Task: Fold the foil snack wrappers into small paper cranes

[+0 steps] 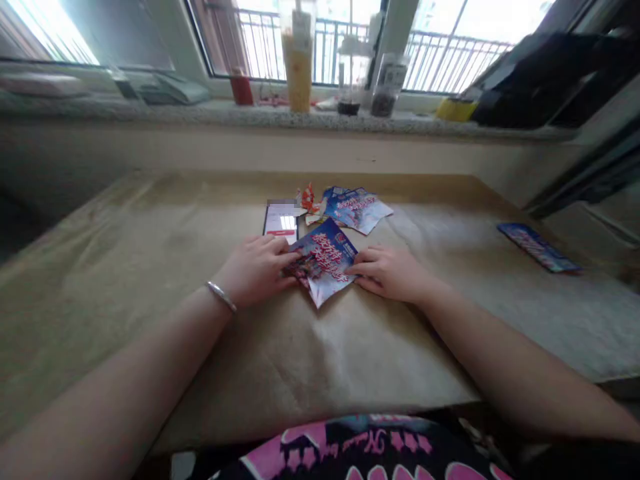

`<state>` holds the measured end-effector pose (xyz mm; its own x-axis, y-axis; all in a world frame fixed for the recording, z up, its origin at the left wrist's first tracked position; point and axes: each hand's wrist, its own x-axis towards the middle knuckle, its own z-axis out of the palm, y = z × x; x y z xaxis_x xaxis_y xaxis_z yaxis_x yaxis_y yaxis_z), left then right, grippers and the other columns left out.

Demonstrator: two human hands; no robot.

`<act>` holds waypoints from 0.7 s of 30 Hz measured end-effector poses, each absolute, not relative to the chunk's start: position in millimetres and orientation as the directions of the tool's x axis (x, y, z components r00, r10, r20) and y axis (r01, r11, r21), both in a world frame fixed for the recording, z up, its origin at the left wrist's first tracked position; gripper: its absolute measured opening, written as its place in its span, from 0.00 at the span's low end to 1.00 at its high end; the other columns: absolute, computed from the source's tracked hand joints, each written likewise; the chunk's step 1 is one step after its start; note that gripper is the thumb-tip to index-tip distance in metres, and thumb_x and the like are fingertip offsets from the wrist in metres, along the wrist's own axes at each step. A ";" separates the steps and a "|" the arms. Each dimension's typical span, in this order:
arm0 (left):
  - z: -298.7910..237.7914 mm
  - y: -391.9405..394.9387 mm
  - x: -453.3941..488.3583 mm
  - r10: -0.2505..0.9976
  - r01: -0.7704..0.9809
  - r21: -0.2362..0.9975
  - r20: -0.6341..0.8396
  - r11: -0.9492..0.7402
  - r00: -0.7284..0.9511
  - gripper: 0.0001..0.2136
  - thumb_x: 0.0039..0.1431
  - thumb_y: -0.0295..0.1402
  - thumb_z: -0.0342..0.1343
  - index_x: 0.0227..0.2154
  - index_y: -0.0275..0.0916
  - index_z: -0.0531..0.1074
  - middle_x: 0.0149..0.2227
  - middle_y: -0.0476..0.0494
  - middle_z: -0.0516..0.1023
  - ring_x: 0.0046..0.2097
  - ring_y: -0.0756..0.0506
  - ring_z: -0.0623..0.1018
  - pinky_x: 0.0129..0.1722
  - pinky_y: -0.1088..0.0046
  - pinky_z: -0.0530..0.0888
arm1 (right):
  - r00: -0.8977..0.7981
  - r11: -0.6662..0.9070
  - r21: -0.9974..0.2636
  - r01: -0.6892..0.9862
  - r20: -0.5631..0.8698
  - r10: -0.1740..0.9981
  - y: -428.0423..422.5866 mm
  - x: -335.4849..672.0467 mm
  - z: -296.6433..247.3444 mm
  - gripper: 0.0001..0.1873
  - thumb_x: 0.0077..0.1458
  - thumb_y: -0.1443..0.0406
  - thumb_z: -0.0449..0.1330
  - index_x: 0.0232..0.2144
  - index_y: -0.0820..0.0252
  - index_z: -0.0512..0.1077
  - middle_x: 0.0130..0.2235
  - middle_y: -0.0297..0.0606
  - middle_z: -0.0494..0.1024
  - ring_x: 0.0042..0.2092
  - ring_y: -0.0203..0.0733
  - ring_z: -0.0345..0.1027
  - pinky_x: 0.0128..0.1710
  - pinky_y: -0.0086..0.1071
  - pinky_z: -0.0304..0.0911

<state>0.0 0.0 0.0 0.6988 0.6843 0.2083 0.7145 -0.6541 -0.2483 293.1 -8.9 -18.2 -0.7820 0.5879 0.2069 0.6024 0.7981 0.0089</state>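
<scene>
Evidently, the left hand [263, 268] and right hand [387, 272] pinch opposite edges of a blue printed sheet [327, 257] at the frame's centre. Uneven pulling could crease it; sliding it up-frame could nudge the phone [281, 220], upper left of it, or the printed pile [356, 208] beyond.

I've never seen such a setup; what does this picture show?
There's no machine: these are a person's bare hands, seen from a camera worn on the head. The left hand, with a silver metal bracelet at its wrist, and the right hand touch opposite sides of a flat, blue and white printed packet; how firmly they grip is unclear. Beyond it, on the beige table, lie similar blue printed packets, a crumpled orange-white wrapper and a flat, dark-edged phone. A long blue printed item lies far right.
</scene>
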 end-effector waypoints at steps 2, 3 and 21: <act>-0.6 -0.1 1.1 0.674 0.701 -0.232 0.196 -0.674 0.712 0.22 0.58 0.53 0.48 0.45 0.44 0.74 0.39 0.41 0.73 0.41 0.41 0.72 0.41 0.65 0.68 | -0.785 0.805 0.001 0.593 0.221 0.578 -9.0 291.8 -19.1 0.14 0.58 0.63 0.53 0.43 0.56 0.75 0.41 0.42 0.76 0.41 0.43 0.67 0.40 0.36 0.64; -0.9 -0.1 1.7 0.665 0.692 -0.221 0.190 -0.688 0.722 0.22 0.58 0.53 0.48 0.45 0.45 0.75 0.38 0.41 0.73 0.41 0.41 0.72 0.41 0.65 0.68 | -0.786 0.809 -0.010 0.587 0.230 0.574 -9.0 291.2 -19.8 0.14 0.58 0.64 0.53 0.43 0.56 0.75 0.41 0.42 0.76 0.41 0.43 0.67 0.40 0.36 0.64; -10.0 -2.9 15.0 0.473 0.472 0.049 0.167 -0.880 0.865 0.18 0.60 0.38 0.51 0.52 0.42 0.69 0.50 0.40 0.73 0.51 0.41 0.70 0.52 0.60 0.69 | -0.782 0.843 -0.160 0.513 0.317 0.536 -9.4 279.5 -23.2 0.10 0.54 0.68 0.56 0.38 0.57 0.74 0.44 0.37 0.78 0.43 0.42 0.68 0.43 0.36 0.65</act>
<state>15.0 -2.9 -10.0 0.8649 0.4734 0.1667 0.4723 -0.8801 0.0488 279.5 -9.4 -23.2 -0.7821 0.5364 0.3171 0.5133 0.8431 -0.1600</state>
